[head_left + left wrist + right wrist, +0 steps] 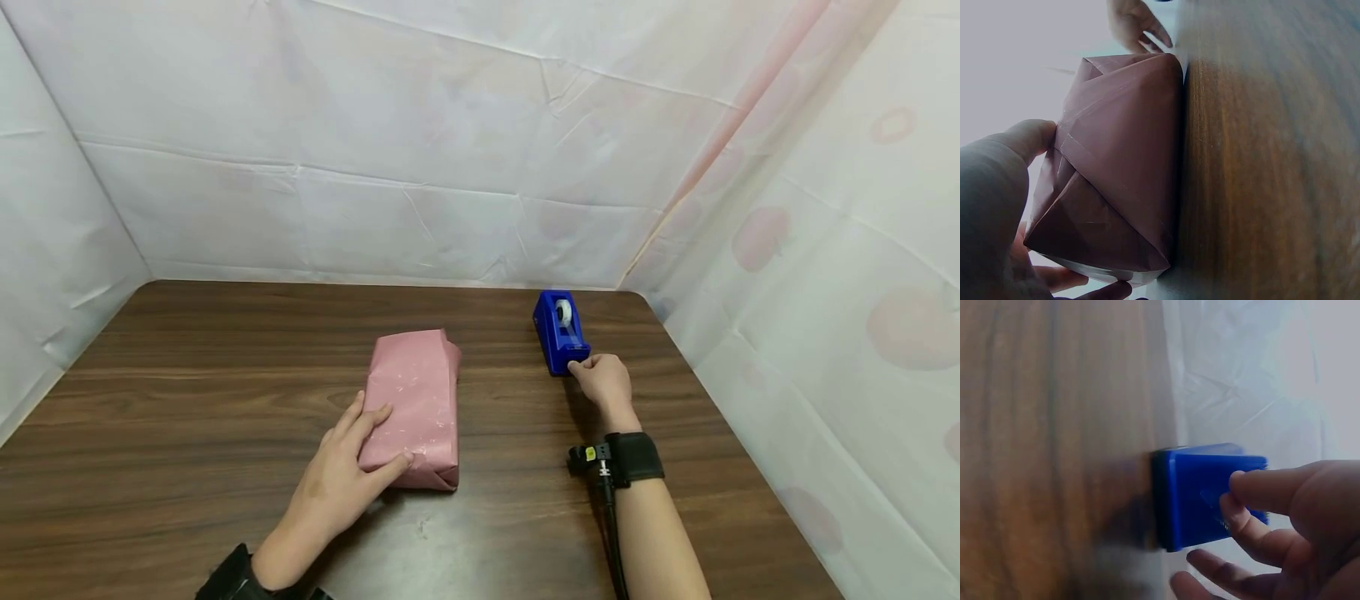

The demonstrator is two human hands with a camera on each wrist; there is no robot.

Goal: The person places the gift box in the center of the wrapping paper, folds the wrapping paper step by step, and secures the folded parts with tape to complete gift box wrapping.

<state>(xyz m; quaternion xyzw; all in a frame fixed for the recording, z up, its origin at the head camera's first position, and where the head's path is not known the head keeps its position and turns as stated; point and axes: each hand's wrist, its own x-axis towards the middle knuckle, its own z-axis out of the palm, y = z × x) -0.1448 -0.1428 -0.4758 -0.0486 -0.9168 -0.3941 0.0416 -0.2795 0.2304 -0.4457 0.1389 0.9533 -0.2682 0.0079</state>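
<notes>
A parcel in pink wrapping paper lies on the wooden table, its folded end facing the left wrist camera. My left hand rests on its near left corner, thumb on the near top edge and fingers spread along the left side. To the right stands a blue tape dispenser with a roll of tape in it. At its near end, my right hand brings thumb and forefinger together by the cutter. They pinch a faint clear strip of tape; the other fingers are loosely bent.
The brown wooden table has rounded far corners. Pale sheeting hangs behind it and along both sides, close to the dispenser. A black cable runs from the right wrist band along the forearm.
</notes>
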